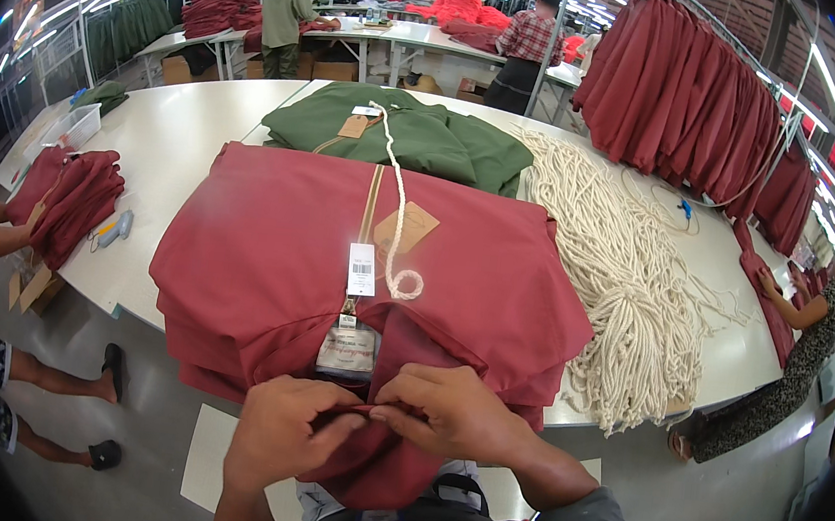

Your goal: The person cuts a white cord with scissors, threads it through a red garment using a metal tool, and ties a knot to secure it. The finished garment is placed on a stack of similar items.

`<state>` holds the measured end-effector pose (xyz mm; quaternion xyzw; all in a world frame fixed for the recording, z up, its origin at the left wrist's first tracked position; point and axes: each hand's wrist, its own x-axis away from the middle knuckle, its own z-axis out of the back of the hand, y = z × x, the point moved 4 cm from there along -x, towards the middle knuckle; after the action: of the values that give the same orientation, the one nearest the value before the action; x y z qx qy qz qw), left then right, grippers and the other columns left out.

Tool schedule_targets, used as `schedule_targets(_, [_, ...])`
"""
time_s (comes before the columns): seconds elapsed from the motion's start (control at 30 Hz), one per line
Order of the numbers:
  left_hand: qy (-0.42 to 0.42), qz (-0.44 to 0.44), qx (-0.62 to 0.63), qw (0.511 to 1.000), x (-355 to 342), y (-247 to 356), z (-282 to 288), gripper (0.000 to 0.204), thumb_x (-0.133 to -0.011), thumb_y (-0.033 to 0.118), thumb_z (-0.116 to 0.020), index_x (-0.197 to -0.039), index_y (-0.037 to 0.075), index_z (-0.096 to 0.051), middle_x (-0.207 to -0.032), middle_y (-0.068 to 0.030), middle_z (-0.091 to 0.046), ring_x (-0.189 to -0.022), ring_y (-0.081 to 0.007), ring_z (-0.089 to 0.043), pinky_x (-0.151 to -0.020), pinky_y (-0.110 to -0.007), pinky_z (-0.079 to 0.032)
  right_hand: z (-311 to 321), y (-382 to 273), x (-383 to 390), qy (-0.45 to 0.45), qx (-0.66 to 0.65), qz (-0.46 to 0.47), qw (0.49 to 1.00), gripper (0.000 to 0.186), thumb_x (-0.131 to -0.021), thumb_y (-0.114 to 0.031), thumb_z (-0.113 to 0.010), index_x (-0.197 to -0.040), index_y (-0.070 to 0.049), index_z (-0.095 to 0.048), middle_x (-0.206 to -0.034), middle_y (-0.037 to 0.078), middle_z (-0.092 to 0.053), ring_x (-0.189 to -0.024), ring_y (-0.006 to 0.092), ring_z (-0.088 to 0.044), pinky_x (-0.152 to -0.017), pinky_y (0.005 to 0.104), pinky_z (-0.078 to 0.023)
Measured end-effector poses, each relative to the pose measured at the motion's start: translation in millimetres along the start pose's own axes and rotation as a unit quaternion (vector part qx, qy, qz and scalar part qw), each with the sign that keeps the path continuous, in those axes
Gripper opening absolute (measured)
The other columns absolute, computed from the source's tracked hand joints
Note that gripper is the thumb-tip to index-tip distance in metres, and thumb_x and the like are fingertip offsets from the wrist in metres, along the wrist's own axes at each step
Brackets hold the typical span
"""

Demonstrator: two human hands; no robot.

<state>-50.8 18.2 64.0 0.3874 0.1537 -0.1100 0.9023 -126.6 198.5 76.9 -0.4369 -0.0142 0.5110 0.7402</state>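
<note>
A stack of maroon zip jackets (271, 216) lies before me, the top one with its neck opening toward me. My left hand (286, 429) and my right hand (448, 409) pinch the edge of its maroon hood (373, 462), fingertips close together. Just beyond them a neck label (345, 351) shows inside the collar. A white barcode tag (361, 270) and a brown paper tag (406, 227) lie by the zipper. One off-white cord (397, 188) stretches across the jacket, its near end curled in a loop. Whether my fingers also hold a cord end is hidden.
Behind the stack lie green jackets (429, 136). A large bundle of off-white cords (615, 300) covers the table's right side. Folded maroon garments (67, 197) and a clear plastic bin (73, 127) are left. Maroon jackets hang (674, 104) at right. Co-workers stand on both sides.
</note>
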Motion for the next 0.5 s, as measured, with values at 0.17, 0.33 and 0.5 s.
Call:
schedule_targets(0.17, [-0.005, 0.003, 0.024, 1.000, 1, -10, 20, 0.012, -0.081, 0.010, -0.079, -0.092, 0.006, -0.077, -0.083, -0.0098, -0.075, -0.073, -0.0284, -0.069, -0.071, -0.035, -0.052, 20, 5, 3, 0.019, -0.033, -0.053, 0.998, 0.012, -0.089, -0.014, -0.080, -0.095, -0.006, -0.071, -0.078, 0.006, -0.063, -0.064, 0.0192, -0.060, -0.058, 0.0318, -0.048])
schedule_targets(0.33, [-0.007, -0.027, 0.040, 0.999, -4, -6, 8, 0.012, -0.079, 0.007, -0.078, -0.091, 0.006, -0.076, -0.082, -0.0088, -0.074, -0.074, -0.0279, -0.069, -0.070, -0.035, -0.051, 4, 0, -3, 0.011, -0.009, 0.001, 1.000, 0.022, -0.087, -0.019, -0.082, -0.100, -0.007, -0.070, -0.082, 0.006, -0.063, -0.064, 0.0210, -0.061, -0.057, 0.0323, -0.048])
schedule_targets(0.5, [0.018, -0.060, -0.027, 0.998, -12, 7, -4, 0.012, -0.079, 0.008, -0.078, -0.091, 0.008, -0.075, -0.081, -0.0083, -0.073, -0.075, -0.0269, -0.069, -0.075, -0.037, -0.051, -2, 1, -2, 0.007, 0.083, 0.017, 0.996, 0.027, -0.085, -0.023, -0.080, -0.095, -0.006, -0.062, -0.085, 0.009, -0.062, -0.067, 0.0279, -0.064, -0.058, 0.0378, -0.051])
